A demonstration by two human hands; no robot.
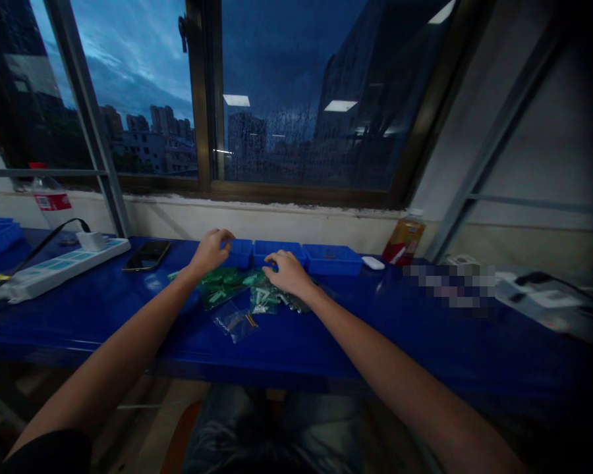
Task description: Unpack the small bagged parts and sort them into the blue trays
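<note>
My left hand (212, 251) is raised at the near side of the left blue bin (240, 252). Its fingers are bent and look apart from the thumb, with nothing visible in them. My right hand (287, 272) hovers in front of the middle blue bin (278, 247), thumb and fingers apart, no object showing between them. Below and between the hands lie green plastic bags (222, 283) of small parts. A clear bag of pale pieces (263, 299) is close under my right hand. Nearer to me, a small clear bag (236, 322) holds brass-coloured pins.
A third blue bin (332, 259) stands to the right, beside a white mouse-like object (373, 263) and a drink bottle (405, 238). On the left are a phone (147, 256), a power strip (74, 266) and a red-capped bottle (51, 197). Metal posts rise behind the blue table (375, 336).
</note>
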